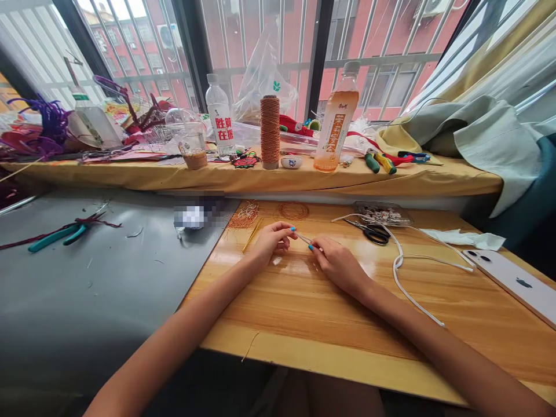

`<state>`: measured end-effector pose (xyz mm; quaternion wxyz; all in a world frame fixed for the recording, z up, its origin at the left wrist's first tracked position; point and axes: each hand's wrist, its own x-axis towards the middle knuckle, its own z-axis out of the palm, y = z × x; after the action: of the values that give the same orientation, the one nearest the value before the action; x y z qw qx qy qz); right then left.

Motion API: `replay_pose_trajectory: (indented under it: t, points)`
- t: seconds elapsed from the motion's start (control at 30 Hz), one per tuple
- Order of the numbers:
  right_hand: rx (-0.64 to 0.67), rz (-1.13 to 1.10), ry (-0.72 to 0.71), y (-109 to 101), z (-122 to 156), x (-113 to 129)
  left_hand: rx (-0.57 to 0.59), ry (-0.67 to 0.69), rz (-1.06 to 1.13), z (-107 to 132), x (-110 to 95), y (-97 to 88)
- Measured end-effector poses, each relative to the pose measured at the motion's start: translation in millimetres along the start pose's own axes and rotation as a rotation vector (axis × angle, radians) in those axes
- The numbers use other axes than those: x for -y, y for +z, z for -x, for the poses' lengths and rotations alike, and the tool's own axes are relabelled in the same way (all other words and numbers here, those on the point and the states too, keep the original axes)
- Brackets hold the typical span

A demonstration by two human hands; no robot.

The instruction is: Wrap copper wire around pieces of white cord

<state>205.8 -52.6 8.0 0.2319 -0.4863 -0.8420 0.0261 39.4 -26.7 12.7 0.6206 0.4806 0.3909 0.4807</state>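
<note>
Between my two hands a short thin pale cord [303, 238] is stretched just above the wooden board. My left hand [273, 240] pinches one end of it between thumb and forefinger, the other fingers curled. Its opposite end sits in the fingertips of my right hand [336, 262]. Under the hands lies a small pale scrap [277, 261]. Thin gold sticks [252, 236] rest beside my left hand. Past it are a heap of cut orange-brown threads [245, 215] and a coil of the same thread [293, 210].
Black-handled scissors [376, 234] lie by a clear tray of small pieces [384, 214]. White cords [398, 255] and a phone [519, 281] are at right. Teal-handled pliers [58, 236] lie on the grey surface. A thread spool [270, 133] and bottles [337, 121] line the sill.
</note>
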Motion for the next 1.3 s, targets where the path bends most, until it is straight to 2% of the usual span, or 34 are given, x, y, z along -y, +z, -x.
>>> replay_pose_trajectory:
  t: [0.13,0.33,0.53,0.87,1.1,1.3]
  points:
    - [-0.001,-0.127,0.031,2,-2,-4,0.026,0.022,-0.015,-1,0,-1.8]
    - [-0.004,-0.272,0.040,0,-4,-4,0.017,0.139,-0.147,-9,7,-5.2]
    - [0.005,-0.318,0.017,1,-5,-6,0.015,0.193,-0.190,-11,9,-8.3]
    - [0.000,-0.322,0.063,0,-5,-6,0.031,0.177,-0.136,-10,6,-7.9]
    - [-0.016,-0.315,0.059,-1,-5,-5,0.057,0.233,-0.319,-10,8,-9.6]
    - [-0.032,-0.306,0.053,1,-5,-5,0.022,0.293,-0.506,-7,10,-6.6]
